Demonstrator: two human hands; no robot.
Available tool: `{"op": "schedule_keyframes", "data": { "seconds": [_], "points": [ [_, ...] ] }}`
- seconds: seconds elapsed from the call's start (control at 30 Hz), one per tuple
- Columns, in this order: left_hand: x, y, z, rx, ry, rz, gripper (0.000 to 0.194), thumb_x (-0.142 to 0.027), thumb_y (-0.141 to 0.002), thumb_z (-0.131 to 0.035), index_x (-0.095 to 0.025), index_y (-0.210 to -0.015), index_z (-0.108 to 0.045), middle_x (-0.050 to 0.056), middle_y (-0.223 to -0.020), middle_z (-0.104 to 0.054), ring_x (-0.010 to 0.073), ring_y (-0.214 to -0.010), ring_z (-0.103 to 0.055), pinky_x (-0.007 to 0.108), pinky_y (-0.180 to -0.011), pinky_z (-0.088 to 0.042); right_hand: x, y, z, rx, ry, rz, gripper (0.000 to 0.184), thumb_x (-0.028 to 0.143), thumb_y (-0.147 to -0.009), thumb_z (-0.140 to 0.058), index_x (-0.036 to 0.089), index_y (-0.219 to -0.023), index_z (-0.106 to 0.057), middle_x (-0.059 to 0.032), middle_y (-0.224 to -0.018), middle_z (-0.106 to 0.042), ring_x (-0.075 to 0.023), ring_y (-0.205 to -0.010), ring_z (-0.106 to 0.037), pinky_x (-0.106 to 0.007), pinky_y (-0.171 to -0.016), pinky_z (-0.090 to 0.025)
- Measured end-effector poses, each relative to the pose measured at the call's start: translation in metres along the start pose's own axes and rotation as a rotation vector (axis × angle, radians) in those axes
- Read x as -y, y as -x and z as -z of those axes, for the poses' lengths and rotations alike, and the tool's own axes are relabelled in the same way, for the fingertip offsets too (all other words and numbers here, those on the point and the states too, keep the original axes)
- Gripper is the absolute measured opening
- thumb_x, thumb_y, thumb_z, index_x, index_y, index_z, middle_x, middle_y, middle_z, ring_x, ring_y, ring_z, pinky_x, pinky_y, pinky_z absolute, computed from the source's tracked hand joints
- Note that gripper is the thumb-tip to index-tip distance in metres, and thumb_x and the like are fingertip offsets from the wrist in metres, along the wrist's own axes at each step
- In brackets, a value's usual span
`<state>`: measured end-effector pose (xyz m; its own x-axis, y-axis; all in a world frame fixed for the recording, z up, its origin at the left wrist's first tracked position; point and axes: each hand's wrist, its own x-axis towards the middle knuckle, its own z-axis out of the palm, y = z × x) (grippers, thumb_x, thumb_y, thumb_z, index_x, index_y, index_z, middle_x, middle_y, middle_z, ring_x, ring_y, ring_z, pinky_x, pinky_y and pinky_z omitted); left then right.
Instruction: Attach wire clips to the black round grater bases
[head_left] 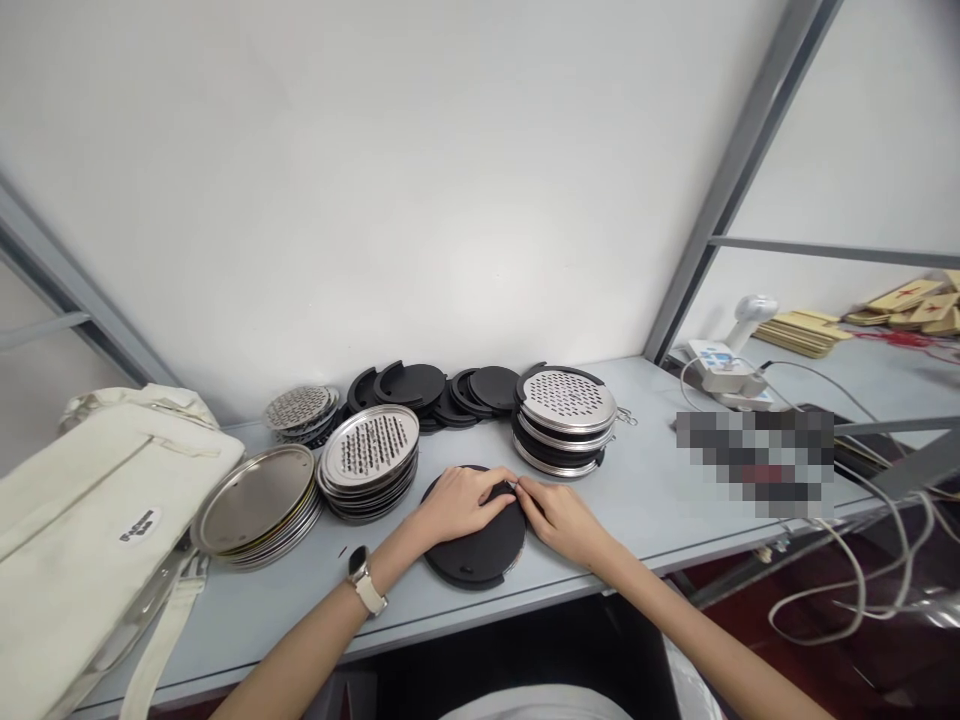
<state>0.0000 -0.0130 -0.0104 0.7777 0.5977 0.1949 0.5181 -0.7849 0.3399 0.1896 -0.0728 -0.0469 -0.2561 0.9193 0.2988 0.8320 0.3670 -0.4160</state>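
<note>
A black round disc [476, 555] lies flat near the table's front edge, with a notch-like gap at its far side and a glint of metal along its right rim. My left hand [465, 505], a watch on its wrist, rests over the disc, thumb and forefinger closed toward its far right rim. There my right hand [551, 510] pinches with fingertips almost meeting the left ones; a tiny shiny bit shows between them, too small to name. Behind the right hand stands a stack of grater plates in black holders [568, 402]. Left of the disc is a pile of metal grater plates [371, 450].
Plain round metal plates [259, 500] are stacked at left beside a cream bag [97, 540]. Several black discs [416, 385] and perforated plates [300, 410] lie along the wall. At right are a white device [724, 365], cables [855, 600] and a grey metal frame post [720, 220].
</note>
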Motion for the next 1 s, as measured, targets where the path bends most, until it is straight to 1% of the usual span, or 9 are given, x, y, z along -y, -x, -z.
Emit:
{"op": "schedule_keyframes", "data": {
  "seconds": [0.27, 0.67, 1.0],
  "points": [
    [-0.0004, -0.0007, 0.0004, 0.019, -0.007, 0.013, 0.023, -0.034, -0.092, -0.054, -0.029, -0.113, -0.06, -0.006, -0.06, -0.055, 0.013, -0.055, -0.053, 0.023, -0.055, -0.031, -0.0003, 0.0002, 0.0002, -0.002, 0.022, 0.0, 0.033, 0.026, -0.101, -0.031, 0.019, -0.086, -0.059, -0.0026, -0.067, -0.066, -0.0174, -0.059, -0.061, -0.028, -0.056, -0.027],
    [0.0003, -0.002, -0.0008, 0.041, -0.021, 0.05, 0.026, -0.037, -0.091, -0.052, -0.031, -0.115, -0.061, -0.006, -0.056, -0.053, 0.0139, -0.056, -0.055, 0.023, -0.055, -0.03, 0.0036, 0.0004, 0.0004, 0.03, 0.101, -0.037, 0.037, 0.026, -0.101, -0.028, 0.018, -0.086, -0.061, -0.0046, -0.068, -0.068, -0.0188, -0.062, -0.063, -0.028, -0.057, -0.027],
    [-0.0026, -0.0025, -0.0003, 0.018, -0.011, 0.051, 0.021, -0.035, -0.09, -0.055, -0.029, -0.108, -0.063, -0.007, -0.053, -0.049, 0.0129, -0.051, -0.05, 0.022, -0.053, -0.026, 0.0043, -0.0006, 0.0014, 0.05, 0.126, -0.029, 0.035, 0.023, -0.101, -0.029, 0.017, -0.087, -0.061, -0.005, -0.069, -0.069, -0.0191, -0.063, -0.064, -0.028, -0.056, -0.026]
  ]
}}
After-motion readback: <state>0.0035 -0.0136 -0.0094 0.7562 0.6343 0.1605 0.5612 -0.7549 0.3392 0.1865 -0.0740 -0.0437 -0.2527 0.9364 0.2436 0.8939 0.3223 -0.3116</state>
